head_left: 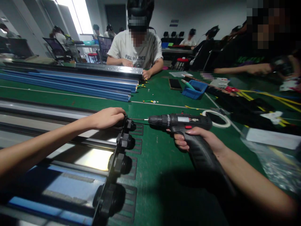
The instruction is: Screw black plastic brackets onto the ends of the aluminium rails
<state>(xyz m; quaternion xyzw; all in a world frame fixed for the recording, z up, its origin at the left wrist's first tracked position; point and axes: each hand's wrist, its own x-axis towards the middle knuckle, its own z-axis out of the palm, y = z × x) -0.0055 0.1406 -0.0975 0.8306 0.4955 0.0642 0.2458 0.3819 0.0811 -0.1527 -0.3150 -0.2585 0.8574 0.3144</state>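
My right hand [197, 138] is wrapped round the grip of a black cordless drill [185, 122], its thumb by the red switch. The drill points left, and its long thin bit [138, 119] reaches the end plate of the farthest of several long metal profiles [47, 108] lying side by side. My left hand [109, 117] rests on that same profile near its end, fingers curled over the edge; whether they grip anything is hidden. Black cable glands [127, 141] stick out from the profile ends, with flat slotted black tabs [135, 146] beside them.
Blue profiles [94, 86] lie across the green table [150, 175] beyond a thin rod. A blue bin [194, 89], a phone [175, 83], a white tape ring [216, 118] and a plastic bag [277, 166] are to the right. A co-worker [137, 50] sits opposite; another person's arm is at right.
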